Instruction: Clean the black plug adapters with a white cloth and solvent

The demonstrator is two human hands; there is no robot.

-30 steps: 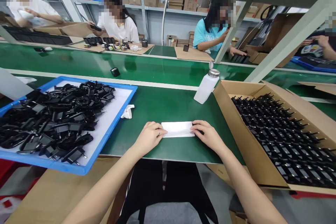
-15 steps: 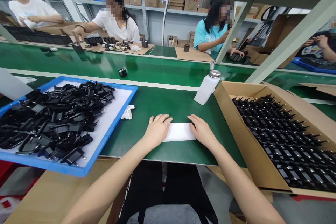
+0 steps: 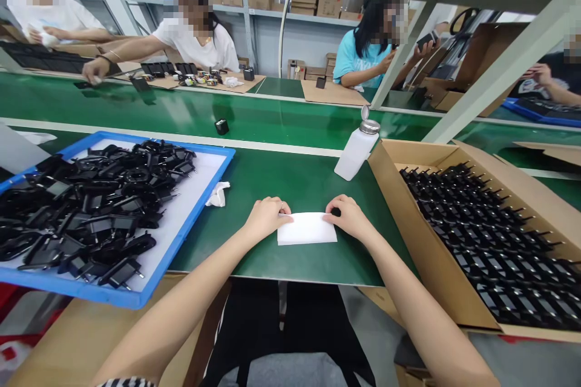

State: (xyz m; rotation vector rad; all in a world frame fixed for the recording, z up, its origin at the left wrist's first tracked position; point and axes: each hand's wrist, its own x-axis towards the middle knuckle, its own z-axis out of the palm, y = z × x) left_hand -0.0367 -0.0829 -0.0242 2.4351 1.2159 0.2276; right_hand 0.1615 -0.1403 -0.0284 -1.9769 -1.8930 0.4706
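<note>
A folded white cloth (image 3: pixel 307 229) lies flat on the green worktop (image 3: pixel 290 184) in front of me. My left hand (image 3: pixel 265 216) pinches its far left corner with curled fingers. My right hand (image 3: pixel 348 217) pinches the far right corner in the same way, and a small dark gap shows under its fingers. Both forearms reach in from the near edge.
A blue tray (image 3: pixel 200 208) heaped with black plug adapters sits to the left, with a crumpled white wipe (image 3: pixel 218 194) beside it. A white dispenser bottle (image 3: pixel 356 148) stands behind the cloth. A cardboard box (image 3: pixel 408 217) of rowed black adapters is on the right. Other people work across the green conveyor (image 3: pixel 181 112).
Both hands went from lying flat on the cloth's ends to pinching its far corners. A small black part on the conveyor has drifted right. The person opposite has reached further left.
</note>
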